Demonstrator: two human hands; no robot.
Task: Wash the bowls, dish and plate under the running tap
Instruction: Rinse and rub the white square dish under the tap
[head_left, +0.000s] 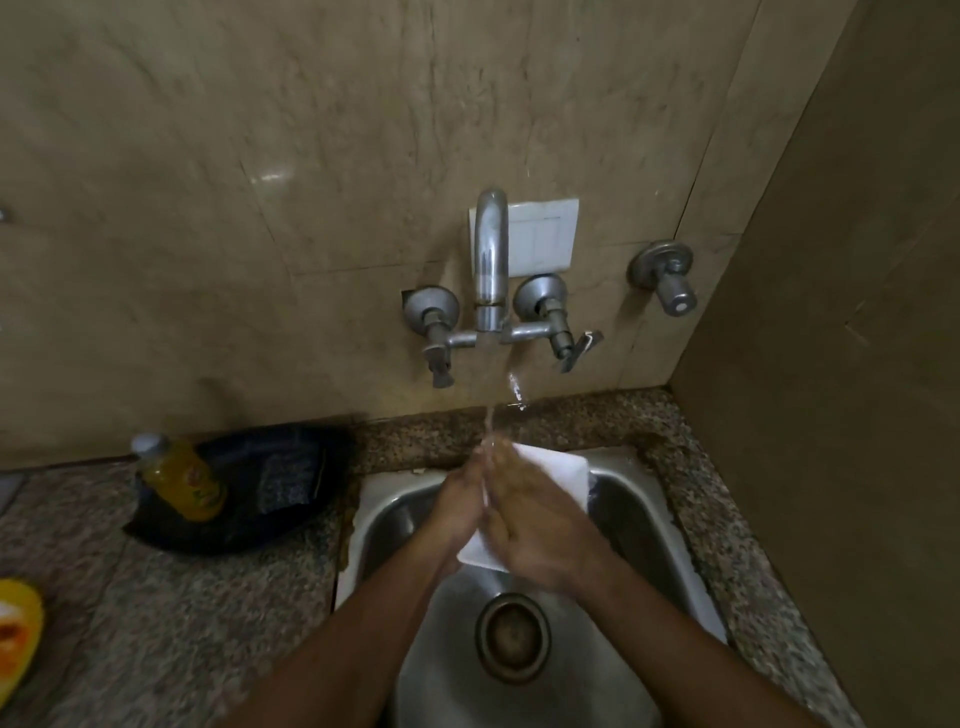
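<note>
Water runs from the steel tap (491, 260) down into the steel sink (649, 519). A white square dish (553, 467) sits tilted in the sink under the stream, mostly covered by my hands. My left hand (457, 512) and my right hand (537, 525) lie side by side on the dish with fingers stretched towards the stream, and the water hits them at the fingertips. Both hands are motion-blurred. I cannot see whether any finger hooks under the dish's edge. Something dark (597, 493) shows just beyond the dish's right edge.
The sink drain (513, 636) lies below my wrists. On the speckled counter (208, 597) to the left stand a yellow bottle (182, 478) and a black tray (249, 499). A yellow item (15, 634) pokes in at the left edge. A wall closes the right side.
</note>
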